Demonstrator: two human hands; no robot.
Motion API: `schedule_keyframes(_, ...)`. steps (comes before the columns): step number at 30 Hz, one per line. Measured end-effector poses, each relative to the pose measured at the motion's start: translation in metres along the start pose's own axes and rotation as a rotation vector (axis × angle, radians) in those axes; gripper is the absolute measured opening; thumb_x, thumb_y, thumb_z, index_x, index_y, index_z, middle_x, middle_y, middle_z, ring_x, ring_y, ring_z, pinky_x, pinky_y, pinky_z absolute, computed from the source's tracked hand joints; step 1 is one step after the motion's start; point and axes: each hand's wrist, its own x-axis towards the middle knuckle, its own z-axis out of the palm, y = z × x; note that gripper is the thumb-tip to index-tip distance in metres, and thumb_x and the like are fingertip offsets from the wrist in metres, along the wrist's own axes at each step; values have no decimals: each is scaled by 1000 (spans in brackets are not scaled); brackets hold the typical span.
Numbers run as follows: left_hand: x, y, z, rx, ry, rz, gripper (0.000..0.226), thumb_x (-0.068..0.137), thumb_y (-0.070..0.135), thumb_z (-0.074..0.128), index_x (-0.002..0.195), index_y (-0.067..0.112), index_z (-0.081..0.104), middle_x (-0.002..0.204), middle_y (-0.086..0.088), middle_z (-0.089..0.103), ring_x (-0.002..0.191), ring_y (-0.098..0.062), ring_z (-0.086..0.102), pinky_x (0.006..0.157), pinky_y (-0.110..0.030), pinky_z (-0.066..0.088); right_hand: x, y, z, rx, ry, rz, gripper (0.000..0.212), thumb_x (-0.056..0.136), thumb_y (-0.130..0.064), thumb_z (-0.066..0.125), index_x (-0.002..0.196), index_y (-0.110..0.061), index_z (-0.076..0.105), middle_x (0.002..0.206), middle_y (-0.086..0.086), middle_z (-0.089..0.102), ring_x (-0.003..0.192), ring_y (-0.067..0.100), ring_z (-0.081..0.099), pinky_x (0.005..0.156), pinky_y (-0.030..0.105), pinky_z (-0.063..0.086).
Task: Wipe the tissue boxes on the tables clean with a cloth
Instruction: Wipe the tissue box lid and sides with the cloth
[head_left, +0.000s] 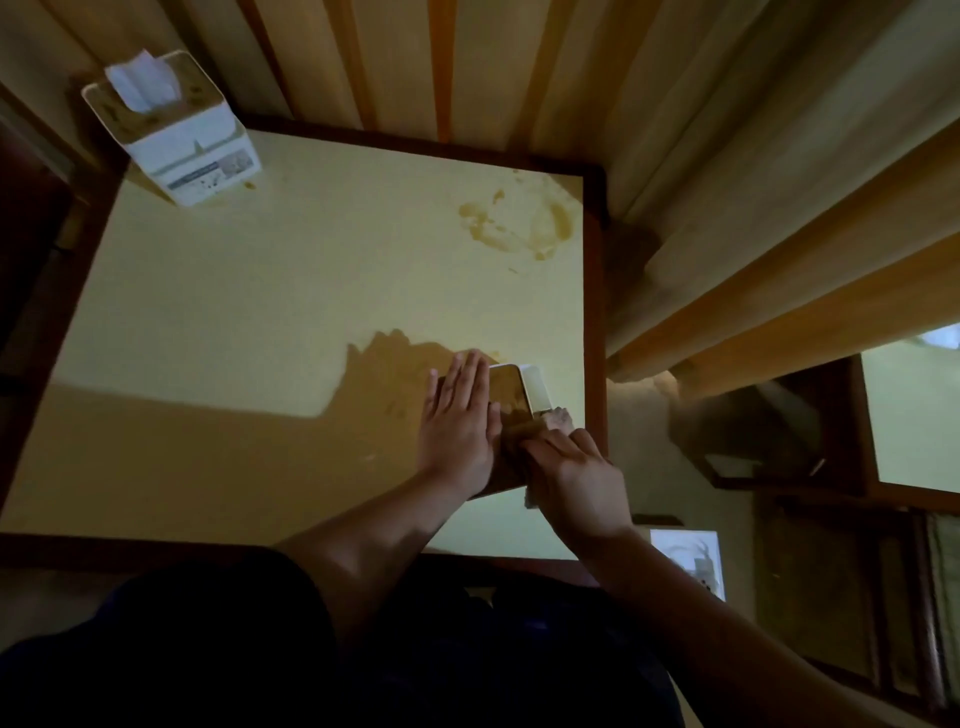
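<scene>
A tissue box (511, 387) with a brown top and white side lies near the table's right front edge. My left hand (457, 426) rests flat on its left part, fingers straight and together. My right hand (576, 480) presses a small cloth (556, 418) against the box's near right side; most of the cloth is hidden under the fingers. A second white tissue box (182, 135) with a brown lid and a tissue sticking up stands at the table's far left corner.
The yellow table (260, 291) has a dark wooden rim. A brown smear (519, 223) marks its far right corner. Wooden slatted benches run behind and to the right. Another table (914, 415) shows at the right edge. A white box (691, 558) sits low on the right.
</scene>
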Motion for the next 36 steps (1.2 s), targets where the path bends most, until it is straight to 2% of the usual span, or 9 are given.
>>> schedule_keyframes(4,0,0,3,24,30,-70,60,108,36,26,160,7,36,168,-8,33,159,-25,19,130,-42,-2,-6,0,-3,-10,-26,17,23,78,-22,87,96,-31,75,103,-13,70,92,17,58,59,27,49)
schedule_keyframes(9,3,-5,7,76,43,-40,58,109,35,30,157,4,39,164,-12,39,156,-27,24,130,-40,-2,15,-9,-18,-104,-123,113,5,83,-28,78,84,-31,74,90,-9,70,92,18,67,89,42,49)
schedule_keyframes(14,1,0,5,34,35,-60,62,109,37,25,155,-1,42,162,-17,41,156,-32,27,130,-39,-2,76,-21,-32,-136,-212,201,18,92,-23,58,98,-30,74,91,-7,70,100,18,64,104,45,34)
schedule_keyframes(17,1,3,3,39,39,-67,63,106,37,26,154,-1,43,162,-16,41,156,-29,27,130,-37,-3,118,-24,-36,-120,-200,239,20,94,-23,58,102,-32,74,99,-9,74,105,18,66,105,45,31)
schedule_keyframes(22,0,3,2,58,30,-64,63,104,35,28,156,1,41,163,-15,40,156,-29,27,130,-43,6,145,-22,-44,-37,-225,268,10,95,-31,65,91,-31,74,93,-9,74,100,19,68,105,46,33)
schedule_keyframes(27,1,2,5,2,30,-71,62,108,37,26,156,2,41,162,-15,41,156,-30,27,130,-34,-4,93,-13,-19,13,-99,172,26,103,-28,50,116,-32,71,116,-4,70,109,26,64,96,45,40)
schedule_keyframes(31,2,-2,5,35,27,-36,62,107,38,28,156,1,42,161,-15,43,154,-31,32,130,-39,3,52,-6,-9,-3,-23,121,17,98,-25,56,105,-29,71,109,-1,70,97,28,68,88,47,47)
schedule_keyframes(33,1,-2,4,61,45,-14,62,108,38,27,155,0,43,160,-16,44,152,-33,35,130,-42,8,33,-3,-5,-16,-21,91,16,99,-28,55,102,-31,71,115,-4,71,94,26,69,85,45,48)
schedule_keyframes(36,1,3,3,74,31,-42,63,108,40,24,157,3,40,162,-14,41,153,-30,32,130,-43,10,10,3,-4,-54,-22,67,7,92,-28,72,98,-31,71,118,-6,71,89,23,69,79,40,48)
